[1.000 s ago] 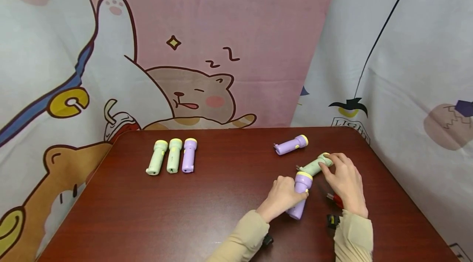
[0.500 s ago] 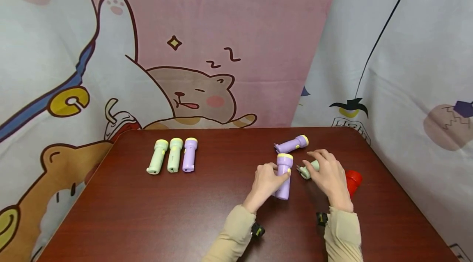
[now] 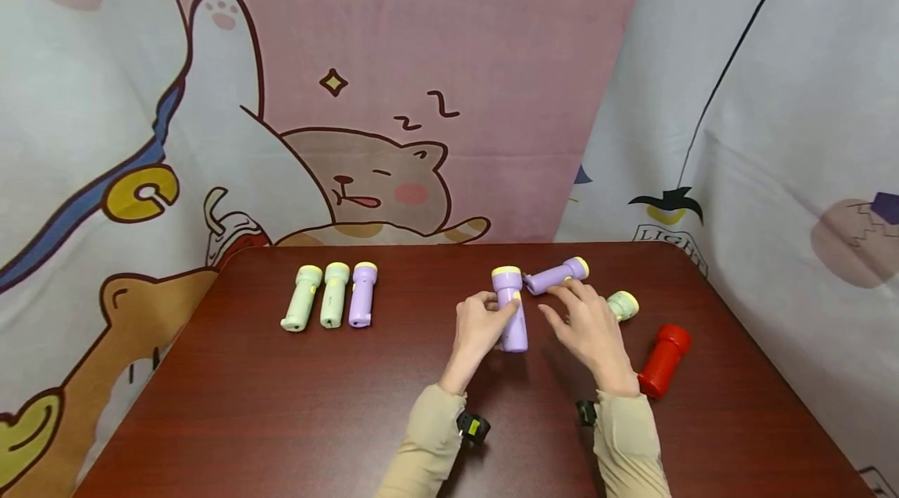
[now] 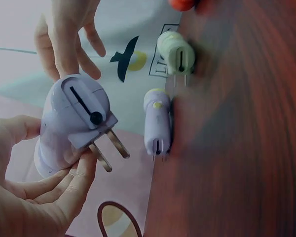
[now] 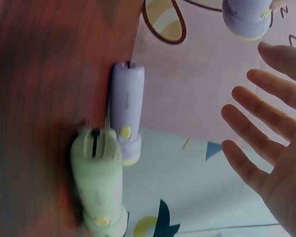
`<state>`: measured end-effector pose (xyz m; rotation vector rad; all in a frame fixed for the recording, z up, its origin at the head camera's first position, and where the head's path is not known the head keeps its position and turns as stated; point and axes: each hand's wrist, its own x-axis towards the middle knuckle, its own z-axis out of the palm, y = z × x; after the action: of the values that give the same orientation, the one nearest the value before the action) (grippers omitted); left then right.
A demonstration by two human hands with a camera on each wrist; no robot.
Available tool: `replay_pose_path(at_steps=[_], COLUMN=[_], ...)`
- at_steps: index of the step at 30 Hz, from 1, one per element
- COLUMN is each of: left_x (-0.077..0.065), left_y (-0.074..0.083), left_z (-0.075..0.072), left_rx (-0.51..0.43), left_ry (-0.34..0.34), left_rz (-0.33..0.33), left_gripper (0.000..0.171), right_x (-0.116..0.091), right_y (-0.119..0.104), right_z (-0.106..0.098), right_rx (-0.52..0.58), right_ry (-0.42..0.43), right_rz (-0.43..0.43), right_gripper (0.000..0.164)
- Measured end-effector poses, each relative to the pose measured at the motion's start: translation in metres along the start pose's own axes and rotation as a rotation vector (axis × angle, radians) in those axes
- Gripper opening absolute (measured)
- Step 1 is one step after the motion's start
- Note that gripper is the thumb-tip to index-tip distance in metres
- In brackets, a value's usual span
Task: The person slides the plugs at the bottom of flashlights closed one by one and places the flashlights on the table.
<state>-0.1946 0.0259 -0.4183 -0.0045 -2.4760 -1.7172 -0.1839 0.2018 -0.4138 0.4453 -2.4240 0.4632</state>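
Observation:
My left hand [image 3: 479, 330] grips a purple flashlight [image 3: 512, 318] with a yellow rim, raised above the table. Two metal plug prongs stick out near its tail in the left wrist view [image 4: 108, 150]. To the right, my right hand [image 3: 588, 336] hovers with fingers spread and nothing in it, as the right wrist view shows. Beyond that hand lies another purple flashlight [image 3: 558, 276]. A green flashlight [image 3: 623, 305], partly hidden by the right hand in the head view, lies on the table with its prongs out in the left wrist view.
A red flashlight-shaped object [image 3: 663, 361] lies right of the right forearm. Two green flashlights [image 3: 300, 299] and a purple flashlight [image 3: 362, 295] lie side by side at the left of the brown table [image 3: 295, 404]. A cartoon cloth hangs behind the table.
My left hand has carried the purple flashlight left and away from me. My right hand has left the green flashlight's head and moved left, uncovering the red object.

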Motion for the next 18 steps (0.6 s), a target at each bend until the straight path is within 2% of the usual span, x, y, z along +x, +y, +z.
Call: replay_pose_path(at_steps=[7,18], left_x=[0.006,0.013], left_y=[-0.007,-0.019], left_z=[-0.013,-0.030], left_rx=[-0.040,-0.094], left_ry=[0.081,0.139], left_rz=[-0.025,-0.091], left_gripper=[0.040,0.043], right_x=[0.003,0.006], right_y=[-0.015,-0.040], right_z=[0.009,0.019], right_rx=[0.007,0.058], right_ry=[0.007,-0.052], right_rz=[-0.057,-0.128], right_gripper=[0.029,0.028])
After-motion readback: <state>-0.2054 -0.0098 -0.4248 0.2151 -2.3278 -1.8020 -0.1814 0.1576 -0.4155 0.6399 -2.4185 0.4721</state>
